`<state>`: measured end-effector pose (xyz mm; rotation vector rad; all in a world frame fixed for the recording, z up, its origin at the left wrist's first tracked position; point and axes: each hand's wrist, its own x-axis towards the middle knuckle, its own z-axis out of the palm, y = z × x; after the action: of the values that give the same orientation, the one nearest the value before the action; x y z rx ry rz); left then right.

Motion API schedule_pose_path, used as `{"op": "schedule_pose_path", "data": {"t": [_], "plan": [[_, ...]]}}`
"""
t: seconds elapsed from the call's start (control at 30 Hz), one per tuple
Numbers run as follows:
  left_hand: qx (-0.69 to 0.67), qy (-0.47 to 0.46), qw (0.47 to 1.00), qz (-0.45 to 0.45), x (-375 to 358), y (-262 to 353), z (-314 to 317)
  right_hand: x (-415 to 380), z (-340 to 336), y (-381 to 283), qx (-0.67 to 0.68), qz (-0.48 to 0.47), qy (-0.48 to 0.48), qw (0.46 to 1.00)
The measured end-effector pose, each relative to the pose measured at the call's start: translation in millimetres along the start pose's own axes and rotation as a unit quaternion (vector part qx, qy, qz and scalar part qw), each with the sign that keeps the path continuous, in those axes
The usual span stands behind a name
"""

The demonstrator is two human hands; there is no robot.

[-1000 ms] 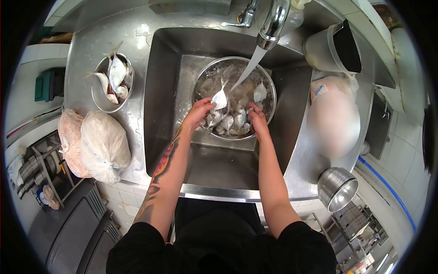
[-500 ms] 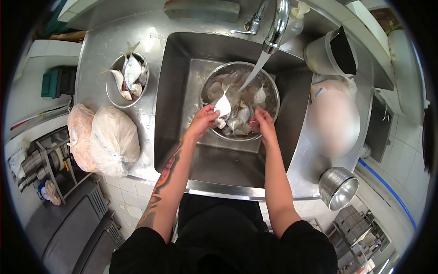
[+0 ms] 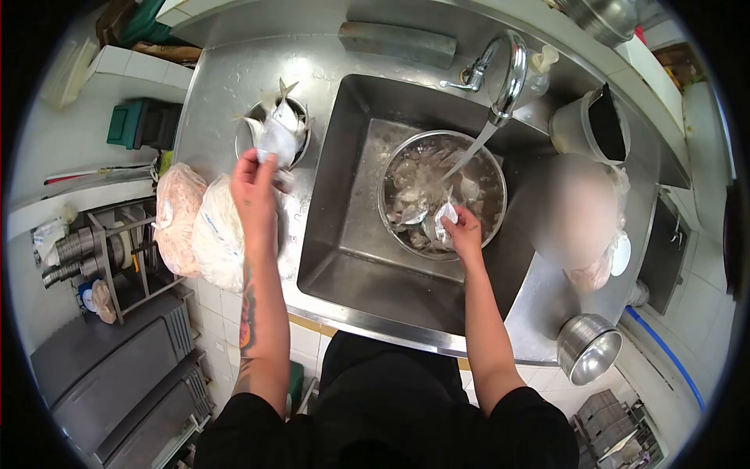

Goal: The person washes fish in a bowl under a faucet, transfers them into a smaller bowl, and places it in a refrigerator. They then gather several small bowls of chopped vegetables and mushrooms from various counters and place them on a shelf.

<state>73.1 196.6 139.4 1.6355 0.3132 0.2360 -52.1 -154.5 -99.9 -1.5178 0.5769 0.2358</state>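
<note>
My left hand (image 3: 256,181) grips a silvery fish (image 3: 280,141) by its lower end, at the near edge of a small metal bowl (image 3: 244,148) that holds more fish. Over the large round bowl (image 3: 381,195) in the sink, my right hand (image 3: 462,232) pinches another fish (image 3: 446,213). Several fish lie in cloudy water in that bowl. Water runs into it from the curved tap (image 3: 516,78).
Two filled plastic bags (image 3: 217,238) lie left of the sink (image 3: 359,273). A tall container (image 3: 574,129), a bag partly blurred out (image 3: 594,276) and stacked metal bowls (image 3: 587,349) stand on the right. A metal block (image 3: 398,44) lies behind the sink.
My left hand has moved left from the large bowl to the small bowl with a fish. My right hand, whose fingers were apart, now pinches a fish. The camera view has shifted.
</note>
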Motion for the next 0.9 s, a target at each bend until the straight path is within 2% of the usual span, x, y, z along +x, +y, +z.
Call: {"op": "schedule_pose_path", "data": {"t": [0.1,0.17,0.33,0.4,0.43,0.5,0.57,0.63,0.7,0.77,0.8,0.83,0.87,0.9], "plan": [[-0.046,0.024,0.999,-0.015,32,-11,-24,0,2,-8,0.027,-0.019,0.002,0.999],[-0.047,0.023,0.998,-0.031,40,-15,-31,-1,2,-20,0.025,0.034,-0.005,0.999],[-0.039,0.025,0.997,-0.066,47,-28,-33,1,1,-30,0.040,0.039,0.000,0.998],[0.150,0.041,0.986,0.056,45,-35,-27,3,-1,-27,0.034,0.054,0.001,0.998],[0.146,0.034,0.987,0.053,42,-34,-22,5,-1,-23,0.046,0.046,0.000,0.998],[0.266,0.083,0.941,0.191,28,-26,-18,3,-3,-28,0.056,0.055,-0.004,0.997],[0.231,0.071,0.951,0.191,6,-14,2,0,-1,-31,0.090,0.041,-0.008,0.995],[0.133,0.032,0.976,0.168,-13,-15,12,-1,-1,-37,0.096,0.054,-0.009,0.994],[0.163,-0.027,0.971,0.173,-34,-29,19,0,1,-35,0.104,0.066,-0.013,0.992],[0.172,-0.099,0.974,0.105,-59,-38,36,4,0,-23,0.126,0.063,-0.005,0.990],[0.223,-0.133,0.956,0.140,-65,-45,38,12,-1,-2,0.125,0.065,-0.002,0.990],[0.271,-0.168,0.932,0.174,-71,-52,41,22,-5,32,0.006,0.030,0.032,0.999],[0.267,-0.172,0.932,0.172,-76,-60,40,27,-11,50,-0.115,-0.005,0.067,0.991],[0.291,-0.182,0.922,0.179,-78,-67,36,25,-16,50,-0.117,-0.004,0.071,0.991]]}}
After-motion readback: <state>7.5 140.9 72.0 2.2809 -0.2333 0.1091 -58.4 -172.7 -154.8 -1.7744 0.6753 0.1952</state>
